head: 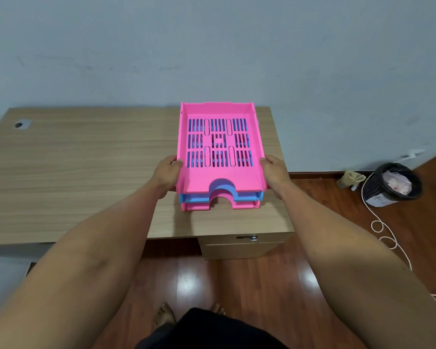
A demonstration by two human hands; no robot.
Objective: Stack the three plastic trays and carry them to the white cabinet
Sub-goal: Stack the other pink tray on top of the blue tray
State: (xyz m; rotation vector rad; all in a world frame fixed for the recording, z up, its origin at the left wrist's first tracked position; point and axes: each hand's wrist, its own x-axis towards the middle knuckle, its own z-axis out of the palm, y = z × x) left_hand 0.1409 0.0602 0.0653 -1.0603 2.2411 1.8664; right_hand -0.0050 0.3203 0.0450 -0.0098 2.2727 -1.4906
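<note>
Three slotted plastic trays sit nested in one stack at the right end of the light wood-grain desk [86, 172]: a pink top tray [220, 177], a blue middle tray [199, 196] showing only its front lip, and a pink bottom tray [239, 204] whose front edge lies near the desk's front edge. The left hand [167, 172] clasps the stack's left wall, thumb on the rim of the top tray, and the right hand [275, 170] clasps the right wall the same way, so the stack lies directly between the two hands. Whether the stack rests on the desk or is raised slightly cannot be told. On the wooden floor to the right stands a black mesh wastebasket [398, 183] holding crumpled pale paper, with a white cord [385, 238] coiled beside it.
</note>
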